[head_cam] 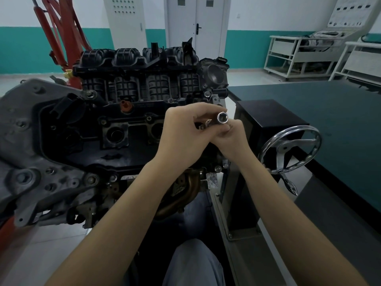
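A dark car engine (115, 124) sits on a stand in front of me, its black ribbed intake manifold (136, 67) along the far side. Both my hands meet above its right end. My left hand (183, 133) curls round a chrome socket tool (220, 118) whose open hexagonal mouth faces me. My right hand (231, 139) comes up from below, its fingers curled against the tool's underside and a small metal part (204, 125) beside it. What exactly that small part is cannot be made out.
A chrome handwheel (288, 149) with a crank handle projects from the black stand box (268, 118) at right. A dark green table (329, 112) lies beyond it. A red hoist (59, 34) stands back left, white racks (299, 54) back right.
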`<action>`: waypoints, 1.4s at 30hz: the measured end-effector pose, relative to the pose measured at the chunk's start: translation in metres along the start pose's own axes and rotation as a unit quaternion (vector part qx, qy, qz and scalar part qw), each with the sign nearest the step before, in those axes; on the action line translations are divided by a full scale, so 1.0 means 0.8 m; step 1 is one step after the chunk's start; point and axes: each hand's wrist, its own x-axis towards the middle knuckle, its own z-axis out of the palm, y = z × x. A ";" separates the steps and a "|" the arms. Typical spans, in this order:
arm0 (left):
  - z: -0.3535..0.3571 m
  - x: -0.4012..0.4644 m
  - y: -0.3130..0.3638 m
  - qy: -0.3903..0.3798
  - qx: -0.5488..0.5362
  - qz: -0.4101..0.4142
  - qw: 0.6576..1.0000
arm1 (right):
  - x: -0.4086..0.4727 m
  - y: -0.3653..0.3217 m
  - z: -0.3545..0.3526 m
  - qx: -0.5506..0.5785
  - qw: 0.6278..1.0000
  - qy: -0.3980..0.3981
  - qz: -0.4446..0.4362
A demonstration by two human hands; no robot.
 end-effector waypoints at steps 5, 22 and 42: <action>-0.003 -0.002 0.001 -0.055 -0.057 -0.009 0.997 | 0.002 0.004 -0.004 -0.022 1.000 0.017 0.006; 0.010 0.000 0.005 0.030 0.041 0.001 0.999 | 0.003 -0.009 0.002 -0.020 1.000 0.002 0.011; 0.001 0.004 -0.008 -0.022 0.048 -0.021 0.998 | 0.003 0.002 0.003 -0.023 0.999 0.044 0.000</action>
